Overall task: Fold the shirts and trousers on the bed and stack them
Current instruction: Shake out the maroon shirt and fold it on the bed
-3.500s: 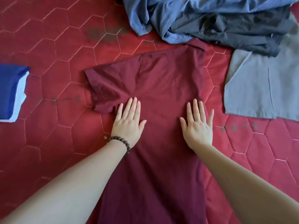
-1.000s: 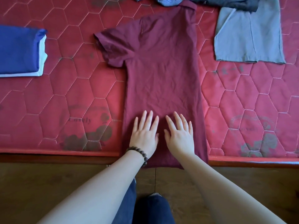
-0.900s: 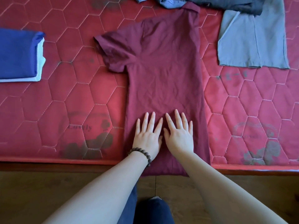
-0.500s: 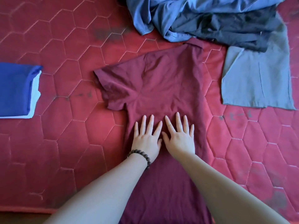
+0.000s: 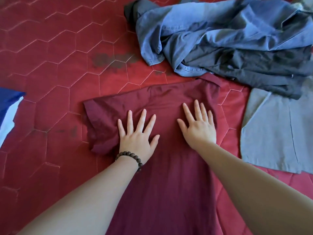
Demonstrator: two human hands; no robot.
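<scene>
Both hands have slid up the maroon shirt [image 5: 169,167] and parted since half a second ago, when they sat side by side lower down near its middle. From the head view, the left hand [image 5: 137,139] lies flat near the armpit of the one sleeve still sticking out, fingers [image 5: 142,119] straight and fanned wide, a beaded bracelet [image 5: 130,156] on the wrist. The right hand [image 5: 199,126] presses flat below the collar, fingers straight and only slightly spread (neither hand grips any cloth). That shirt lies lengthwise on the red quilted bed [image 5: 50,65], its right side already folded in. Beyond the collar sits a crumpled blue shirt [image 5: 211,34] tangled with a dark garment [image 5: 262,70]. To the right lies a flat grey garment [image 5: 274,133]. At the left edge a folded blue and white stack [image 5: 8,107] is partly in view.
</scene>
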